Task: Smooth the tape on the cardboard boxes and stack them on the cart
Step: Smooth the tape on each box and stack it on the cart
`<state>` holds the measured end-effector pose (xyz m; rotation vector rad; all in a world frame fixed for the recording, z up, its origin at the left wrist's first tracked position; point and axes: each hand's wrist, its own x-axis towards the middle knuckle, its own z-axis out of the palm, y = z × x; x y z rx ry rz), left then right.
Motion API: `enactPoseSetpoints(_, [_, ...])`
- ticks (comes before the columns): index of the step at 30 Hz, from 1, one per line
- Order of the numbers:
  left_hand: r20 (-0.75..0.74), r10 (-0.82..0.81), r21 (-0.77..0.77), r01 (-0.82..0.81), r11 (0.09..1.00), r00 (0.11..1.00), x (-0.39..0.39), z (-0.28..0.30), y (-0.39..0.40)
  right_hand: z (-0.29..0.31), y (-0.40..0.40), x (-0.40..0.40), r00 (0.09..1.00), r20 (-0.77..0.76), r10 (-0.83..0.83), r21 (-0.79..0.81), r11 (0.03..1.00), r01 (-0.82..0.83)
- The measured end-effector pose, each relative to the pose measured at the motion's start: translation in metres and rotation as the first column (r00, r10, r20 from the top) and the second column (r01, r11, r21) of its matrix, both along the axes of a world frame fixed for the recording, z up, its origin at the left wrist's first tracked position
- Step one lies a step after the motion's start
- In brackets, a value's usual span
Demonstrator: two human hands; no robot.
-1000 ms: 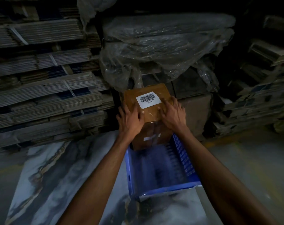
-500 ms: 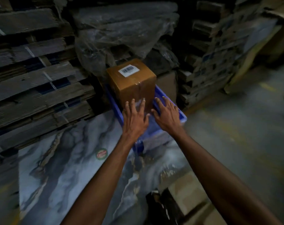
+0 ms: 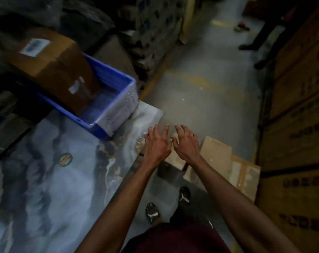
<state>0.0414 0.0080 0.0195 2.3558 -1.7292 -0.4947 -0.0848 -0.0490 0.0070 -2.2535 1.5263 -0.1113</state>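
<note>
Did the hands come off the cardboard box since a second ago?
Yes. Both the left hand and right hand have pulled back from the cardboard box in the blue crate, now empty over the floor.

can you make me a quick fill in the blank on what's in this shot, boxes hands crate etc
1. The brown cardboard box with the barcode label sits in a crate coloured ____.
2. Both the left hand and right hand hold ____.
3. The round sticker lies on the ____-patterned slab.

Missing words: blue; nothing; marble
</note>
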Motion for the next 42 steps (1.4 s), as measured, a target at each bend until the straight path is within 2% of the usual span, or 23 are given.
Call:
enactPoseSetpoints(4, [-0.012, -0.144, 0.093, 0.144, 0.985, 0.99, -0.058, -0.028, -0.019, -0.031, 0.001, -0.066, 0.993, -0.02, -0.117, 0.087, 0.989, 0.118])
enactPoseSetpoints(10, [-0.032, -0.223, 0.221, 0.224, 0.949, 0.974, -0.125, -0.063, -0.055, -0.062, -0.019, -0.138, 0.977, -0.05, -0.208, 0.169, 0.962, 0.213])
enactPoseSetpoints(19, [-0.076, -0.344, 0.32, 0.35, 0.881, 0.936, -0.18, -0.104, -0.103, -0.104, -0.048, -0.197, 0.947, -0.091, -0.307, 0.251, 0.914, 0.32])
enactPoseSetpoints(23, [-0.128, -0.396, 0.36, 0.414, 0.836, 0.909, -0.199, -0.141, -0.124, -0.14, -0.063, -0.214, 0.924, -0.136, -0.358, 0.266, 0.885, 0.382])
enactPoseSetpoints(28, [-0.162, -0.448, 0.4, 0.474, 0.784, 0.879, -0.226, -0.216, -0.157, -0.212, -0.085, -0.239, 0.889, -0.163, -0.427, 0.321, 0.829, 0.457])
enactPoseSetpoints(34, [-0.225, -0.338, 0.485, 0.406, 0.774, 0.914, -0.259, -0.355, -0.192, -0.345, -0.112, -0.276, 0.873, -0.21, -0.441, 0.388, 0.782, 0.488])
enactPoseSetpoints(38, [-0.22, -0.335, 0.522, 0.401, 0.753, 0.916, -0.275, -0.443, -0.206, -0.435, -0.122, -0.306, 0.873, -0.273, -0.405, 0.437, 0.756, 0.487])
enactPoseSetpoints(42, [-0.203, -0.316, 0.513, 0.375, 0.772, 0.927, -0.283, -0.503, -0.21, -0.498, -0.123, -0.327, 0.87, -0.334, -0.363, 0.454, 0.747, 0.486])
